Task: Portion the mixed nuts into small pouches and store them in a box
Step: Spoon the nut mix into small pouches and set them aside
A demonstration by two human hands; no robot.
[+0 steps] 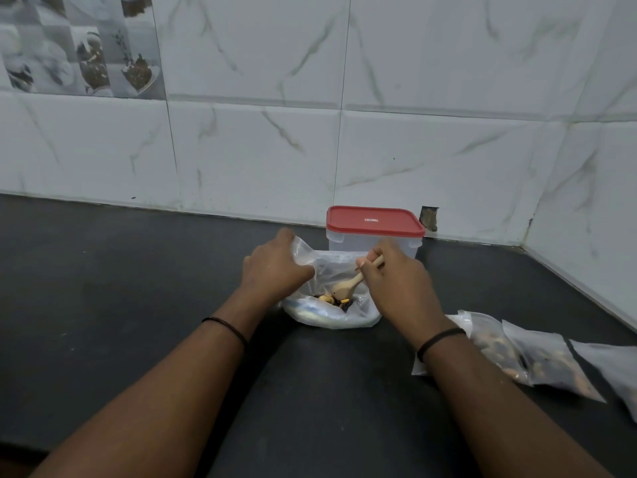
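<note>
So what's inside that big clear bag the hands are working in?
Inside the big clear bag lie a few mixed nuts at the bottom, with a wooden spoon dipped among them, gripped by the right hand. The crumpled plastic hides anything beneath.

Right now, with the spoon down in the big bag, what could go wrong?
1. The left hand grips only one edge of the big bag; it may sag and spill nuts as the wooden spoon lifts.
2. The right forearm hangs just above the filled pouches and could sweep them.
3. The box's red lid is on.

marble wall tiles (pixel 431 81), dark counter (pixel 120 270)
</note>
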